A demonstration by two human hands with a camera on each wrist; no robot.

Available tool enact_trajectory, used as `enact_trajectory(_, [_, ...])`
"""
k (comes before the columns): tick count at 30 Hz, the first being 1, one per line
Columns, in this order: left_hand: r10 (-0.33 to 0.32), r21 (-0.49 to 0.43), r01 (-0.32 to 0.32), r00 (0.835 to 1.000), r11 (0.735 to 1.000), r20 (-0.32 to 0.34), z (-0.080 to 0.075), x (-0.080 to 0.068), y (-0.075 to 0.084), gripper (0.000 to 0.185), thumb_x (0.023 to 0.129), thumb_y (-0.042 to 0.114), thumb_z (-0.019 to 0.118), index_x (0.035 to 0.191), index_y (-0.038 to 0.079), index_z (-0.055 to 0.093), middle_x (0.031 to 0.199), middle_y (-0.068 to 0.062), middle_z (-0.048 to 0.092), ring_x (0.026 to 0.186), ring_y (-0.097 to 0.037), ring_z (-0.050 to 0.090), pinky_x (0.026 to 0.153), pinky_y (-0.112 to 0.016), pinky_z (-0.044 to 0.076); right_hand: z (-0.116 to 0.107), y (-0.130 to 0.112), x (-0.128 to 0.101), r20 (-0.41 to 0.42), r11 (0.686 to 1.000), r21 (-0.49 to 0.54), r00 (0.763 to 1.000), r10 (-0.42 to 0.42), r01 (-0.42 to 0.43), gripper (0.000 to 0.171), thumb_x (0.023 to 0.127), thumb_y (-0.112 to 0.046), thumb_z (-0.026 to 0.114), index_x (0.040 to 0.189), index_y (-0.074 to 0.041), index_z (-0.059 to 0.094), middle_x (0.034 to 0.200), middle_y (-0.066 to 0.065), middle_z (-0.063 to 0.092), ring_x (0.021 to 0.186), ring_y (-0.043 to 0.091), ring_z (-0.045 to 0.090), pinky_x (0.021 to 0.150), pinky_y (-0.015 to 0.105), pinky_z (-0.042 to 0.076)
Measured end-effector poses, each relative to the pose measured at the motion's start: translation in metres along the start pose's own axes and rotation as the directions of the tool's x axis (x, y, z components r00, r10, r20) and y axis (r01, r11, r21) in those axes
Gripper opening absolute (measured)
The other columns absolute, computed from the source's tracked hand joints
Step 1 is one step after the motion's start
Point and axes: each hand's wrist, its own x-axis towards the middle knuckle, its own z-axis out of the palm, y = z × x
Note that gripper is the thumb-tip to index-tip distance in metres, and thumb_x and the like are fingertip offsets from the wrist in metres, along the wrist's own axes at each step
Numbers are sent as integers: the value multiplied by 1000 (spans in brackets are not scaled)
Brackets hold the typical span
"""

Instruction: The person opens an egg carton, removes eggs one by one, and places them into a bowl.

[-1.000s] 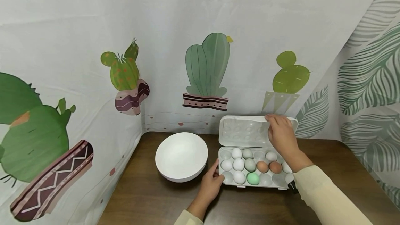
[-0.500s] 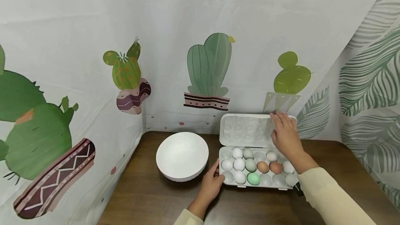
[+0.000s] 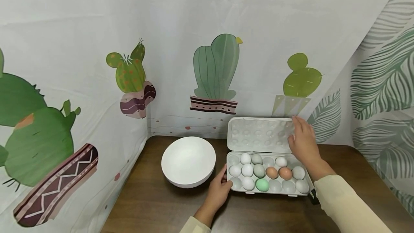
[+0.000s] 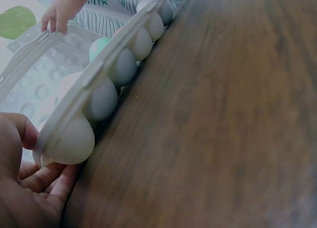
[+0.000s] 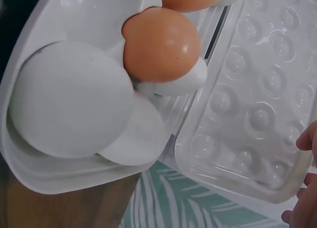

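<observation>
Fingers of the right hand [image 3: 302, 141] lie nearly straight against the right end of the raised clear lid [image 3: 258, 134], which stands tilted back toward the cactus-print curtain [image 3: 213, 71]. At the egg carton [image 3: 268, 190], on the brown table [image 3: 155, 204], the left hand [image 3: 220, 188] curls loosely round the left end, thumb on the rim. White, pale green, brown and one bright green egg [image 3: 262, 184] fill its cups. Just left of the carton sits a white bowl [image 3: 188, 161].
</observation>
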Motion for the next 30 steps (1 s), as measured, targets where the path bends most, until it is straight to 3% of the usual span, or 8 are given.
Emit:
enact_trajectory(6, [-1, 4, 1, 1000, 1000, -2, 0, 0, 0, 71, 83, 8, 60, 152, 15, 46, 101, -1, 69, 87, -6, 58, 77, -18, 48, 1, 9, -5, -15, 998, 37, 998, 56, -55, 65, 82, 5, 63, 143, 13, 40, 141, 36, 43, 128, 57, 41, 108, 69, 29])
enact_trajectory(19, [6, 26, -6, 1000, 1000, -2, -1, 0, 2, 70, 84, 8, 59, 152, 15, 46, 102, -2, 69, 89, -7, 58, 79, -19, 48, 0, 17, -16, 134, 975, 85, 972, 192, -204, 72, 94, 3, 51, 156, 13, 14, 156, 39, 21, 138, 59, 31, 99, 72, 37])
enact_trajectory(22, [2, 33, -2, 1000, 999, 6, -1, 1, 2, 70, 85, 9, 58, 153, 16, 45, 103, 0, 67, 89, -7, 56, 79, -19, 47, 2, 21, -21, 189, 965, 66, 953, 237, -254, 74, 96, -1, 48, 157, 11, 7, 155, 42, 19, 128, 63, 38, 93, 72, 41])
enact_trajectory(25, [6, 34, -7, 1000, 999, 22, -3, 1, 1, 70, 86, 10, 57, 154, 16, 43, 104, -1, 66, 89, -8, 55, 79, -20, 46, 4, 24, -30, 276, 948, 41, 916, 292, -315, 75, 99, -7, 43, 157, 9, 0, 152, 46, 20, 116, 67, 45, 87, 71, 43])
enact_trajectory(28, [4, 22, -5, 999, 1000, 42, -4, 1, 1, 69, 87, 10, 56, 154, 17, 42, 107, -3, 67, 90, -8, 55, 79, -20, 46, 4, 27, -38, 362, 929, 31, 870, 334, -369, 75, 101, -10, 39, 156, 10, -8, 151, 49, 17, 119, 68, 42, 93, 72, 41])
enact_trajectory(30, [5, 17, -6, 999, 1000, 48, -5, 1, 1, 69, 87, 10, 56, 154, 17, 43, 108, -4, 68, 90, -8, 56, 79, -20, 46, 5, 28, -44, 386, 923, 42, 858, 338, -382, 75, 100, -10, 39, 155, 12, -7, 150, 49, 17, 125, 68, 37, 99, 73, 38])
